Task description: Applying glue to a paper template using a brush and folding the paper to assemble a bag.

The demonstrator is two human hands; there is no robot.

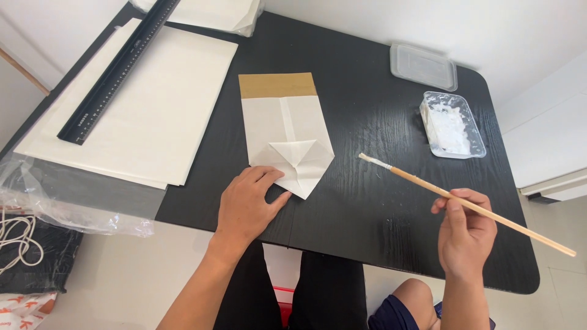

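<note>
Pinning the folded bag [286, 131] flat near desk [379, 226] front edge w/ left hand [244, 208], fingers spread on its folded base. Right hand [465, 235] pinches brush [465, 205], bristles pointing at bag. Paste tray [452, 125] sits at right edge. Keep flaps pressed, brush thin along folds.
</note>
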